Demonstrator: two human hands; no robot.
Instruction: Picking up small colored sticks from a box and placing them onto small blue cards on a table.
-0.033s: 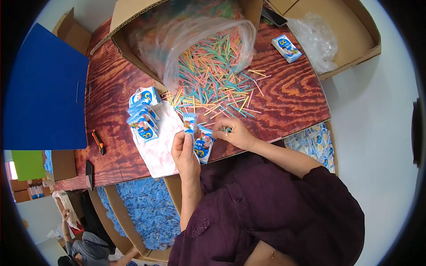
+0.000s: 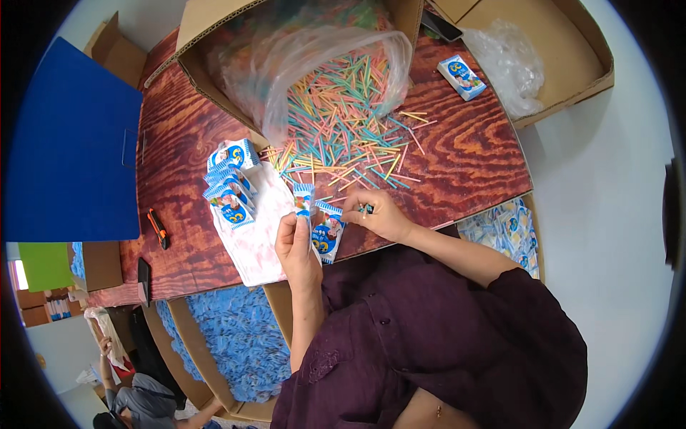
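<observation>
Close to the table's near edge, my left hand (image 2: 300, 247) pinches a small blue-and-white packet (image 2: 303, 194) upright between thumb and fingers. My right hand (image 2: 380, 216) is closed just right of it; small teal ends show among its fingers, but what they belong to is hard to make out. Between the hands another blue-and-white packet (image 2: 327, 236) sits at the table edge. Beyond them spreads a heap of thin pastel sticks (image 2: 350, 107), spilling from a clear plastic bag (image 2: 275, 93). To the left, several packets (image 2: 232, 204) lie overlapped on a pink-smeared white sheet (image 2: 254, 250).
A cardboard box (image 2: 207, 21) lies around the bag. Leftward are a utility knife (image 2: 158, 230), a dark phone (image 2: 144, 280) and a blue panel (image 2: 71, 150). At right stand another packet (image 2: 461, 77) and an open carton (image 2: 572, 89). A box of blue wrappers (image 2: 236, 343) and another person (image 2: 143, 400) are lower left.
Hardly anything differs; the packet in my left hand has dipped very slightly, and my right fingers have shifted a little.
</observation>
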